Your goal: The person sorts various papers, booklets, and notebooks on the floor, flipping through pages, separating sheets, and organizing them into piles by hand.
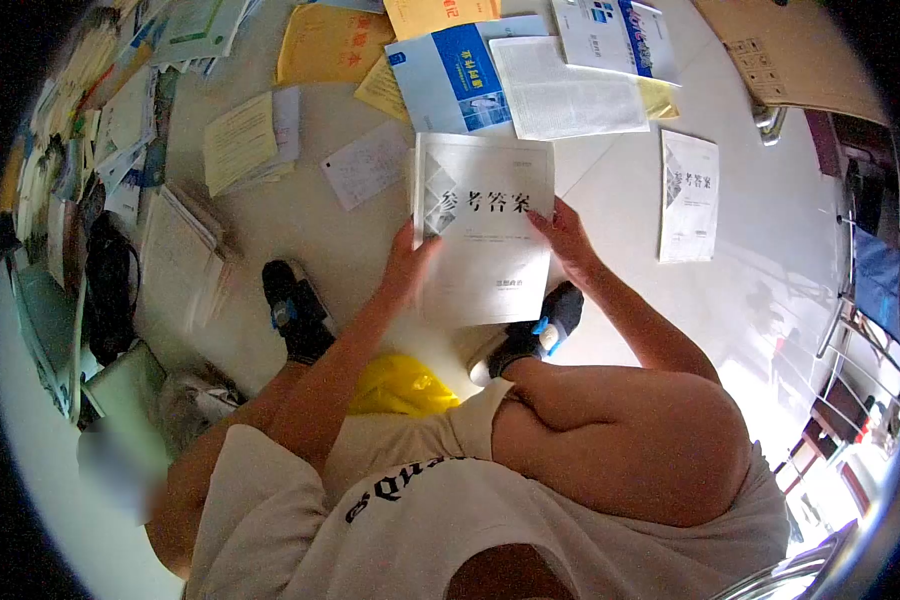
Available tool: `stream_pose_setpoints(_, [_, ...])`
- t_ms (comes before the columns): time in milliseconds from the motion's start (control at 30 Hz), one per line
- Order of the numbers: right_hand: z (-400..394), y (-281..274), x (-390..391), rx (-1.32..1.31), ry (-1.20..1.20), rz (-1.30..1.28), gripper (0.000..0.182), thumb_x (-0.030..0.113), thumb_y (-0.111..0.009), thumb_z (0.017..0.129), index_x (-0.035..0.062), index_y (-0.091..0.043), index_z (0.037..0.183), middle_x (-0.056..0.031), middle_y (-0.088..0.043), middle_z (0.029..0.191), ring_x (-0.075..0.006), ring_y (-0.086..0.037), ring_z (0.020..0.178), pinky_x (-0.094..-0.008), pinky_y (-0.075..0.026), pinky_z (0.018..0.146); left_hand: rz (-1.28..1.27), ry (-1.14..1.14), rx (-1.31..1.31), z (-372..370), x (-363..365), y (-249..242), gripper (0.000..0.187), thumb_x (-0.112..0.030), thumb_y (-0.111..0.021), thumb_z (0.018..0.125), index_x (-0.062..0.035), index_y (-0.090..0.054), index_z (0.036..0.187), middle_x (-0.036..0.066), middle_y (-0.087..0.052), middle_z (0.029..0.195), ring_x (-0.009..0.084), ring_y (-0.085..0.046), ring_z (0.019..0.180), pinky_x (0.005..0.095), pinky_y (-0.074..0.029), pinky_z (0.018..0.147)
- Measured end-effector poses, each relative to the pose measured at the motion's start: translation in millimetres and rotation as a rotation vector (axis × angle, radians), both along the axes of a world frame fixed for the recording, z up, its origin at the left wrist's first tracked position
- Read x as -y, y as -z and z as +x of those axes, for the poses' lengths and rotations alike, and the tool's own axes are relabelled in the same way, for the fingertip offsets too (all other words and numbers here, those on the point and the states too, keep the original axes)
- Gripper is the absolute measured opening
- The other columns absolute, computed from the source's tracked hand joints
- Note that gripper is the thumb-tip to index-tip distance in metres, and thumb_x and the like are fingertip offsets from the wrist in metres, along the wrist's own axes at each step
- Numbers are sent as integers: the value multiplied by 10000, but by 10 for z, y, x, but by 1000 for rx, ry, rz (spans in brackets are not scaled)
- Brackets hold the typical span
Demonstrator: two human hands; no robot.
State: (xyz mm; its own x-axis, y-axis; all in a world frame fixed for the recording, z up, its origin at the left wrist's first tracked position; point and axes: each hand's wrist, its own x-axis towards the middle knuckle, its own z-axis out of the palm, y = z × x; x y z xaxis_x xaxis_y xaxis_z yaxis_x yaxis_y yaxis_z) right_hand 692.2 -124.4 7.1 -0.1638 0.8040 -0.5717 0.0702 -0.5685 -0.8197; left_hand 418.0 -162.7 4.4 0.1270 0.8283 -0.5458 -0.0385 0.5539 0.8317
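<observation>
While the white booklet (490, 255) is held up over the floor (610, 320), left hand (408, 265) and right hand (567, 238) pinch its side edges, thumbs on cover. Likely cover-reading step; shifting it calls for even two-sided support. Blue workbook (425, 75) beyond, similar booklet (692, 215) off right, yellow bag (405, 387) nearer.

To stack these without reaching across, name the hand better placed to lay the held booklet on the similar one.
Right, I'd judge. The right hand grips the edge of the held booklet nearer the similar booklet, on the floor to that side; the left hand grips the far edge.
</observation>
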Motion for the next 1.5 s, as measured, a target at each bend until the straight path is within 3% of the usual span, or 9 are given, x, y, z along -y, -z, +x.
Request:
stream_pose_setpoints(233, [-1,651,146,373,-156,113,455,249,-650,897,-14,-501,1236,-233,-638,1167,-327,-621,1105,-432,-489,931,182,57,-522,-146,358,927,396,-105,-611,863,-16,-493,1230,163,-637,986,331,-625,908,407,-490,838])
stream_pose_setpoints(367, [-6,261,-55,605,-363,-54,417,277,-665,872,16,-490,1147,-235,-639,1111,-369,-621,1069,-466,-490,917,340,13,-670,-43,334,519,527,-105,-679,807,-16,-434,1264,224,-586,1042,404,-581,980,459,-454,885])
stream_pose_setpoints(567, [128,153,-775,1060,-364,706,716,408,-692,807,-24,-410,1303,-279,-374,1389,-477,-382,1281,-528,-394,1039,489,94,-1197,50,115,74,746,-118,-755,720,-16,-383,1359,210,-445,1321,387,-447,1218,508,-342,1026])
stream_pose_setpoints(800, [-206,329,-1471,1310,-522,433,1033,607,-639,797,47,-162,1522,-310,-28,1558,-548,-55,1415,-803,-236,961,754,444,-973,306,82,66,600,-127,-681,767,-81,-449,1319,204,-302,1500,384,-282,1399,577,-236,1125])
stream_pose_setpoints(900, [-315,361,-1496,1360,-435,458,1027,543,-690,784,63,-152,1515,-314,-51,1541,-573,-111,1387,-822,-271,920,746,439,-941,367,116,132,580,-72,-651,757,-67,-456,1303,244,-317,1481,476,-313,1352,599,-277,1073])
stream_pose_setpoints(1167, [-237,489,-1543,1467,-506,500,790,399,-590,901,99,-203,1521,-356,-119,1518,-619,-160,1348,-791,-389,838,720,463,-986,427,134,119,555,-77,-623,781,-68,-442,1305,229,-275,1502,455,-221,1411,626,-218,1119])
stream_pose_setpoints(1333, [313,668,-1708,1250,-464,672,426,104,-486,906,136,-464,1331,-180,-544,1300,-381,-546,1178,-518,-549,617,732,486,-1022,407,125,124,574,-92,-641,778,-63,-431,1312,237,-270,1502,467,-206,1415,626,-217,1118])
stream_pose_setpoints(1433, [290,-363,-1895,1219,-497,440,328,182,-506,931,92,-577,1239,-266,-665,900,-382,-678,891,-469,-551,765,690,448,-938,418,100,78,595,-137,-672,791,-49,-413,1319,241,-285,1487,475,-238,1393,594,-232,1124])
stream_pose_setpoints(1500, [683,-378,-2022,922,-401,829,428,268,-615,913,78,-546,1291,-236,-678,1011,-334,-669,973,-426,-539,846,643,246,-781,443,11,82,672,-203,-708,805,-29,-372,1360,250,-304,1467,455,-282,1367,557,-251,1125])
